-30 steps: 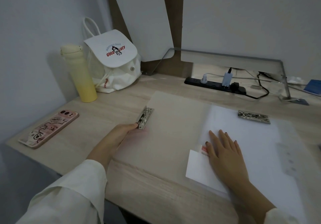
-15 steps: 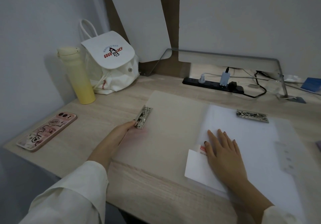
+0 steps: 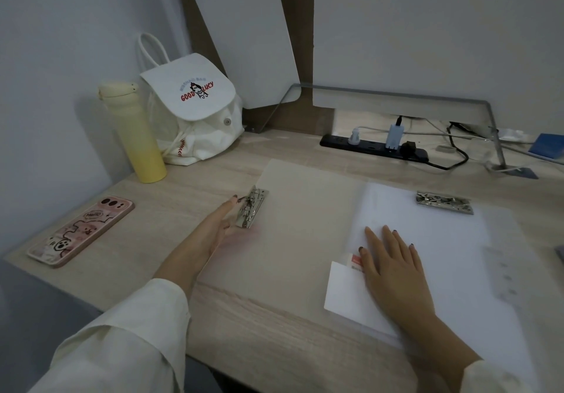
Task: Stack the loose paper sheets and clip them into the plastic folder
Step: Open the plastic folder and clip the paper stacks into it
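At the far left of the wooden desk (image 3: 274, 325) a pink phone (image 3: 81, 231) lies flat in its cartoon-printed case, and beyond it, toward the wall, a pale yellow bottle (image 3: 134, 133) stands upright just beside a white drawstring backpack (image 3: 195, 115) printed "GOOD LUCY". Right of the phone, the left hand (image 3: 218, 228) reaches out from a cream sleeve (image 3: 122, 347) with its fingers extended and loosely spread; the fingertips touch the left metal clip (image 3: 252, 207), which sits on the left edge of the open translucent plastic folder (image 3: 299, 228), and part of the hand seems to show through the folder's left leaf, so whether it grips the leaf cannot be told. The folder lies opened flat across the middle of the desk. On its right half lies the stack of white paper sheets (image 3: 433, 240), with a near left corner of the stack sticking out toward the desk's near edge. The right hand (image 3: 393, 267) rests flat, palm down, fingers spread, on the near left part of the sheets, holding nothing. A second metal clip (image 3: 444, 202) sits at the far edge of the sheets. Farther back a black power strip (image 3: 374, 148) with plugs and cables lies near the wall.
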### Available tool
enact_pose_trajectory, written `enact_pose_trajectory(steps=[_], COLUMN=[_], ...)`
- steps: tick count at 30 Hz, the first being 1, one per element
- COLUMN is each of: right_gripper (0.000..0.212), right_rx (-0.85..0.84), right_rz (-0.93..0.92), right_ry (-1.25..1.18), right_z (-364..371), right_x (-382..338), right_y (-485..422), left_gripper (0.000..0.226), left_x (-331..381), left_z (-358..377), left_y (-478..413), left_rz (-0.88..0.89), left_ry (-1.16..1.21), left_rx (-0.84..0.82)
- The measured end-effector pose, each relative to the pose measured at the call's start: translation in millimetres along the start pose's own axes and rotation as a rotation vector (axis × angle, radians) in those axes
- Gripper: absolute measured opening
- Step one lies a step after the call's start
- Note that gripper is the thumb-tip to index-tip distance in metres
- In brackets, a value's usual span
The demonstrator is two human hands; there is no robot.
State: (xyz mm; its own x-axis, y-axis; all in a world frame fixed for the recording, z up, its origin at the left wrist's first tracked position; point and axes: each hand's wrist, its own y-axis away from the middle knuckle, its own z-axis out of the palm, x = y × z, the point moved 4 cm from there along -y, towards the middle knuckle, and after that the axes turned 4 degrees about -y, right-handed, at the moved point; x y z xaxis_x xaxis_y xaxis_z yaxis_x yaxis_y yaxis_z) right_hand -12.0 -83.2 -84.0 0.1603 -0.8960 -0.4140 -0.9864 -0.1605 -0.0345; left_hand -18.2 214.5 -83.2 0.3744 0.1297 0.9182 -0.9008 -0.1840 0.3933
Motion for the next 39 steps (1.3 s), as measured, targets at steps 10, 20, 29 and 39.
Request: enact_pose_trajectory(steps=[10,20,29,39], right_gripper=[0.053,0.057,0.076,0.048], right_rx=[-0.009,-0.001,-0.003,0.016], right_rz=[0.001,0.003,0.008,0.106], right_ry=[-0.006,0.034,0.014,-0.016], right_z=[-1,4,2,-52], right_x=[-2,1,-3,63], right_y=[0,-2,1,-49], left_gripper=[0.035,0.036,0.048,0.050], left_x=[37,32,40,27], left_z=[11,36,74,213], left_y=[-9,-21,-3,10], left_rz=[0.209,0.227,0.486,0.623], left_ry=[-0.126,-0.534,-1.083,-1.397], left_rx=[0.360,0.362,0.511,-0.058])
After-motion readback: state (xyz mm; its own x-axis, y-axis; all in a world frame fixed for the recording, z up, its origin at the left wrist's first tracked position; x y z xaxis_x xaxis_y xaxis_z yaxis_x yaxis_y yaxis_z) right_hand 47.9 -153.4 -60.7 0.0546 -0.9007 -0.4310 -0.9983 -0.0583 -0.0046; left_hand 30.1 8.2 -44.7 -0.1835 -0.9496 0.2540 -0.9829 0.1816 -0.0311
